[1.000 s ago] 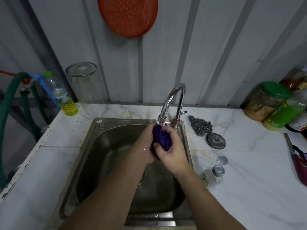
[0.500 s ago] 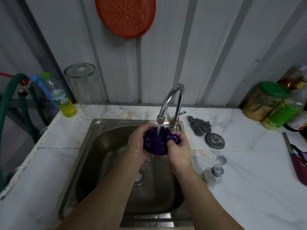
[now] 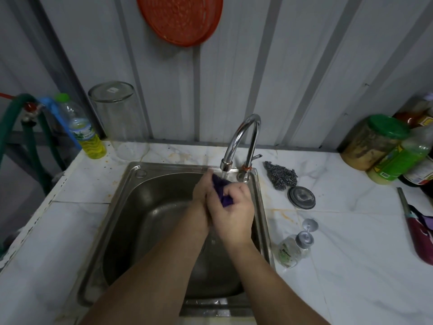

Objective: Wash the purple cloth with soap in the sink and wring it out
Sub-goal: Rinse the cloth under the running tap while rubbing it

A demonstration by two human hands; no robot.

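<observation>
Over the back right part of the sink (image 3: pixel 140 207), directly beneath the tap spout (image 3: pixel 226 164), both hands are pressed together around the purple cloth (image 3: pixel 222 192). Half a second ago the cloth was spread open between the two hands, with water falling onto its middle; it is now compressed into a narrow wad, only a strip of purple showing between the palms. The left hand (image 3: pixel 201 191) is closed against the far side of the wad. The right hand (image 3: pixel 234 209) is curled over the near side, fingers wrapped tight on the cloth. Water appears to run from the spout onto the upper end of the cloth, though the stream is faint. Judgement: the hands alternate between opening the cloth under the flow and squeezing it, which suggests rinsing or working in soap rather than the final wring. The soap dispenser (image 3: pixel 293 249) lies on the counter (image 3: pixel 351 266), just right of the sink and untouched. Wringing remains outstanding while the water runs.
</observation>
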